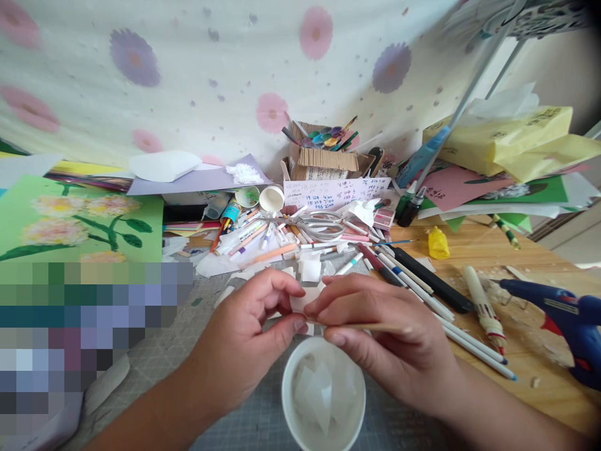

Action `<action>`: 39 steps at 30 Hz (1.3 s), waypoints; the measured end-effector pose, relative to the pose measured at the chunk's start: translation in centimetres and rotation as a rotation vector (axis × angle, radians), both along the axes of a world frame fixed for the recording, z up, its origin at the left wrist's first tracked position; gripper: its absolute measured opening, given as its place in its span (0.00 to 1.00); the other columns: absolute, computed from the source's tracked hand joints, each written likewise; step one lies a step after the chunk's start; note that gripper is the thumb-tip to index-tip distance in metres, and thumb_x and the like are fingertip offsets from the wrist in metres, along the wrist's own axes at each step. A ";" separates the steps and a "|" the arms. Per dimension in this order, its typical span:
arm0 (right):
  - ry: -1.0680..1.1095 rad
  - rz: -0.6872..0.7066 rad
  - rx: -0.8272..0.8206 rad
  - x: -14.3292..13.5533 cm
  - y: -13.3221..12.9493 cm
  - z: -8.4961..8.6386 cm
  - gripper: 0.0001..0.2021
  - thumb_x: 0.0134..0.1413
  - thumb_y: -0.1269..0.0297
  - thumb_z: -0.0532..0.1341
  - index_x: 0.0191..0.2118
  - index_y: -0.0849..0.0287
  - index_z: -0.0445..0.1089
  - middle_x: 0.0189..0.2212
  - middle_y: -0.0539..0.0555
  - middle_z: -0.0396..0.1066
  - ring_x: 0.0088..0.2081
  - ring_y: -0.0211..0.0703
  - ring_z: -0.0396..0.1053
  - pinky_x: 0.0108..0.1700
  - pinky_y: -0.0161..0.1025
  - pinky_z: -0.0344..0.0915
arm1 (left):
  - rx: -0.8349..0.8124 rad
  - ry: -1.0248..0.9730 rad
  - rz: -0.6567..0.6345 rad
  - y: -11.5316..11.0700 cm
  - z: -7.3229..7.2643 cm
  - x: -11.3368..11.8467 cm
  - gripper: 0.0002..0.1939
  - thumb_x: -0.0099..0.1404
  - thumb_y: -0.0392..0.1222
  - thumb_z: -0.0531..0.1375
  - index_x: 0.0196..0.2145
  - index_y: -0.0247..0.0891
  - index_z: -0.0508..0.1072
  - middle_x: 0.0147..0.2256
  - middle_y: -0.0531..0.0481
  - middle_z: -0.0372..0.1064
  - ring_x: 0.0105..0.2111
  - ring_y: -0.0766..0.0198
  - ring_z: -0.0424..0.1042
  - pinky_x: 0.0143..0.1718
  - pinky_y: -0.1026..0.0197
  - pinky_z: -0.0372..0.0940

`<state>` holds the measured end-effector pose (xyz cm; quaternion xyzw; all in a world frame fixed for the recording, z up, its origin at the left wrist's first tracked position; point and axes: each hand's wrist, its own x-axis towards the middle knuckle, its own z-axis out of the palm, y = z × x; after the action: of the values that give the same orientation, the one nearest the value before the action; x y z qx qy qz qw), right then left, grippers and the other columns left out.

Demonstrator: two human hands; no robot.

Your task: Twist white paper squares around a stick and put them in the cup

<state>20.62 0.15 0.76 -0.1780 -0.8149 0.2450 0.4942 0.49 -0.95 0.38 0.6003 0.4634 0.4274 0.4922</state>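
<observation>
The slip [298, 302] looked like smooth matt paper, and the stick [375, 326] like plain unvarnished wood. The cup [288, 401] had a smooth whitish wall, its exact material unclear; the pieces [322, 401] inside appeared thin and translucent. The tabletop [535, 416] was smooth, grained wood, the cutting mat [239, 407] dull-surfaced. The scissors [322, 224] shone as polished metal. The box [326, 160] was rough, ribbed cardboard, the glue gun [558, 313] smooth plastic, the curtain [211, 75] soft-looking cloth.
</observation>
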 end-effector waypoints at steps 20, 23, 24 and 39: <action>0.289 -0.137 -0.183 -0.3 0.3 -1.1 0.08 0.62 0.74 0.67 0.39 0.52 0.80 0.34 0.51 0.83 0.39 0.45 0.80 0.44 0.44 0.78 | -0.020 -0.069 -0.026 0.2 -0.5 -0.1 0.11 0.60 0.31 0.65 0.38 0.44 0.72 0.29 0.58 0.78 0.32 0.65 0.78 0.35 0.64 0.69; 0.421 -0.037 -0.314 -0.5 0.5 -1.8 0.08 0.65 0.70 0.67 0.41 0.48 0.81 0.36 0.50 0.81 0.39 0.44 0.78 0.43 0.44 0.78 | -0.003 -0.088 -0.029 0.2 -0.9 -0.3 0.14 0.62 0.32 0.64 0.43 0.46 0.69 0.28 0.59 0.75 0.31 0.64 0.77 0.36 0.63 0.69; 0.450 -0.008 -0.344 -0.6 0.5 -2.0 0.07 0.65 0.69 0.67 0.42 0.48 0.82 0.36 0.50 0.81 0.40 0.44 0.78 0.42 0.44 0.78 | -0.002 -0.093 -0.030 0.1 -1.0 -0.4 0.15 0.63 0.32 0.64 0.45 0.47 0.69 0.28 0.60 0.74 0.31 0.64 0.76 0.37 0.62 0.69; 0.705 -0.074 -0.601 -0.2 1.6 -1.2 0.03 0.56 0.63 0.74 0.32 0.52 0.82 0.31 0.49 0.81 0.33 0.41 0.79 0.37 0.37 0.79 | 0.141 0.068 -0.039 -0.1 -0.6 -0.5 0.11 0.63 0.30 0.61 0.39 0.47 0.71 0.30 0.59 0.72 0.30 0.66 0.72 0.33 0.65 0.66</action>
<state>20.39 1.75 -0.46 -0.2480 -0.4834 0.4981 0.6759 0.00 -1.02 -0.22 0.6566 0.4368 0.4285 0.4409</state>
